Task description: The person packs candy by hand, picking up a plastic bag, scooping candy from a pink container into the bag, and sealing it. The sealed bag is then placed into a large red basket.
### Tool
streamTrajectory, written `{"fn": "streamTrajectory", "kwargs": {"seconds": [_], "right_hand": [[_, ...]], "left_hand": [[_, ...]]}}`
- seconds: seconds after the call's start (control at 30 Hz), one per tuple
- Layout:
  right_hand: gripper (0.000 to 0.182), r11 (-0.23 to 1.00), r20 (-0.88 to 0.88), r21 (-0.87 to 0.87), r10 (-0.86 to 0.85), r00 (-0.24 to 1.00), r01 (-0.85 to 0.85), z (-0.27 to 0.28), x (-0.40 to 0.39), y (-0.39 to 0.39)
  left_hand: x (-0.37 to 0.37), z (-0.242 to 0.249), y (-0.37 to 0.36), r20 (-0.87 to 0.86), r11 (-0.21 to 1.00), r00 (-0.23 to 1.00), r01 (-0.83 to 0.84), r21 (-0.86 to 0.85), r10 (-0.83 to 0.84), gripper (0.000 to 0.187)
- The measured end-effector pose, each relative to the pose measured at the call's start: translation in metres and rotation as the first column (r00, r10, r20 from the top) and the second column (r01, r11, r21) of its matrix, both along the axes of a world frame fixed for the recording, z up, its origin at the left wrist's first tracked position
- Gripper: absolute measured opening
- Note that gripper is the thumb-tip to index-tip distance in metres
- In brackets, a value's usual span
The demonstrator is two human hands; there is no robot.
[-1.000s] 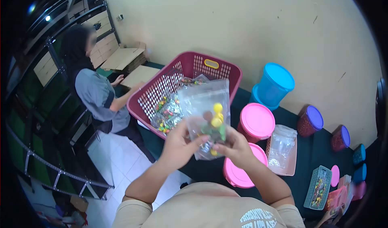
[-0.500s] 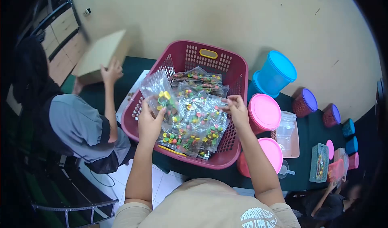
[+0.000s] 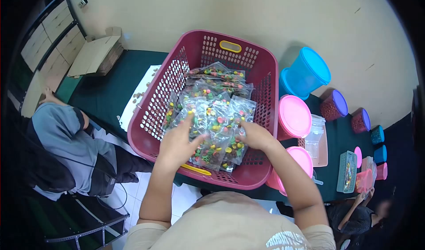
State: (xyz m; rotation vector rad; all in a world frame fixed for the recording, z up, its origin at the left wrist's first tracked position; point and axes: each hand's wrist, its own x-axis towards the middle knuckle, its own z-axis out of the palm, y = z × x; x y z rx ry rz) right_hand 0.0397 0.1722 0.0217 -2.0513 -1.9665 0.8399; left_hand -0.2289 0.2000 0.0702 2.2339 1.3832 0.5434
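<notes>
Clear bags (image 3: 219, 126) of multicoloured pieces (image 3: 228, 150) lie heaped inside a maroon basket (image 3: 241, 179) on the dark green table (image 3: 106, 90). The left hand (image 3: 176, 146), open with spread fingers, rests on the near left bags; the right hand (image 3: 258, 136), likewise open, touches those at near right. Pink-lidded tubs (image 3: 295, 116) stand just right of the basket; a blue container (image 3: 310, 73) stands farther back.

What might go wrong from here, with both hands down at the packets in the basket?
The packets overlap one another, so a push from the left hand or right hand might slide or crease some. The right forearm crosses over the nearer pink-lidded tub, so a sideways move might nudge it.
</notes>
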Motion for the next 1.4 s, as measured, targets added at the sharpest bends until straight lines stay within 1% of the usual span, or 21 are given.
{"fn": "streamTrajectory", "kwargs": {"seconds": [0.1,0.13,0.17,0.37,0.43,0.47,0.5,0.57,0.63,0.7,0.77,0.8,0.87,0.9,0.93,0.97,1.03,1.13,1.23,1.3,1.4], "right_hand": [[0.08,0.926,0.124,-0.27,0.304,0.945,-0.263,-0.02,0.004,0.014],[0.096,0.916,0.225,-0.349,0.286,0.931,-0.197,-0.019,0.001,0.03],[0.101,0.96,0.362,-0.233,0.231,0.903,-0.152,-0.018,-0.004,0.037],[0.095,0.94,0.44,-0.292,0.295,0.848,-0.176,-0.046,0.003,0.056],[0.084,0.856,0.287,-0.368,0.476,0.831,-0.364,-0.05,0.006,0.071],[0.06,0.812,0.139,-0.42,0.499,0.855,-0.405,-0.055,0.007,0.075],[0.06,0.817,0.136,-0.417,0.49,0.861,-0.398,-0.063,0.006,0.077],[0.042,0.741,-0.469,-0.307,0.428,0.773,-0.597,-0.068,0.004,0.082],[0.034,0.928,-0.234,-0.145,0.304,0.923,-0.343,-0.016,-0.009,0.076],[0.027,0.896,-0.071,0.368,0.294,0.953,-0.249,-0.018,0.009,0.082],[0.021,0.828,-0.479,0.543,0.17,0.861,0.139,0.024,0.004,0.051],[0.02,0.749,-0.559,0.603,0.151,0.815,0.275,0.046,0.004,0.019],[0.016,0.567,-0.672,0.663,0.163,0.722,0.489,0.043,0.005,-0.041],[0.011,0.545,-0.621,0.692,0.115,0.775,0.474,0.038,0.009,-0.08],[0.011,0.64,-0.677,0.593,0.067,0.733,0.489,0.022,0.015,-0.115],[0.008,0.636,-0.601,0.653,0.104,0.792,0.412,0.009,0.024,-0.145],[0.007,0.62,-0.393,0.695,-0.097,0.914,0.365,-0.008,0.042,-0.21],[0.005,0.39,-0.644,0.477,-0.454,0.616,0.787,-0.045,0.081,-0.286],[0.006,0.073,-0.793,0.335,-0.517,0.323,0.939,-0.073,0.134,-0.323],[0.008,0.093,-0.737,0.356,-0.584,0.341,0.93,-0.098,0.179,-0.33],[0.017,0.291,-0.583,0.312,-0.693,0.424,0.904,-0.116,0.236,-0.32]], "left_hand": [[-0.004,-0.004,-0.002,-0.049,0.998,0.998,0.048,-0.042,-0.05,0.066],[-0.003,-0.003,-0.002,-0.011,0.998,0.999,0.044,-0.037,-0.045,0.067],[-0.004,-0.004,-0.002,0.031,0.999,0.999,0.033,-0.034,-0.032,0.067],[-0.003,-0.003,0.0,-0.009,0.993,0.995,0.094,-0.07,-0.095,0.066],[-0.004,-0.005,0.001,0.025,0.995,0.999,0.044,-0.091,-0.042,0.066],[-0.003,-0.002,0.001,0.008,0.989,1.0,0.018,-0.146,-0.017,0.066],[-0.003,-0.002,0.0,0.003,0.989,1.0,0.027,-0.145,-0.027,0.066],[-0.002,-0.002,-0.001,0.063,0.988,0.998,0.04,-0.146,-0.031,0.066],[-0.006,-0.012,0.002,0.017,0.994,1.0,0.01,-0.109,-0.009,0.063],[-0.008,-0.017,0.006,0.06,0.997,0.998,0.017,-0.079,-0.012,0.062],[-0.013,-0.023,0.011,0.083,0.996,0.996,0.03,-0.081,-0.023,0.061],[-0.008,0.001,0.002,0.096,0.979,0.995,0.016,-0.203,0.003,0.064],[-0.011,-0.009,0.007,0.023,0.988,0.999,0.028,-0.152,-0.025,0.062],[-0.01,-0.009,0.008,0.006,0.99,0.999,0.041,-0.137,-0.041,0.062],[-0.008,-0.006,0.006,-0.003,0.99,0.998,0.065,-0.122,-0.066,0.062],[-0.006,0.0,0.004,0.018,0.985,0.999,0.052,-0.162,-0.05,0.061],[-0.009,-0.011,0.007,0.119,0.977,0.991,0.084,-0.196,-0.062,0.059],[-0.012,-0.018,0.013,0.188,0.97,0.98,0.102,-0.222,-0.06,0.056],[-0.014,-0.019,0.014,0.246,0.957,0.969,0.098,-0.272,-0.03,0.055],[-0.024,-0.03,0.025,0.222,0.975,0.974,0.091,-0.204,-0.044,0.052],[-0.015,-0.018,0.018,0.258,1.0,0.966,-0.002,0.006,0.0,0.042]]}}
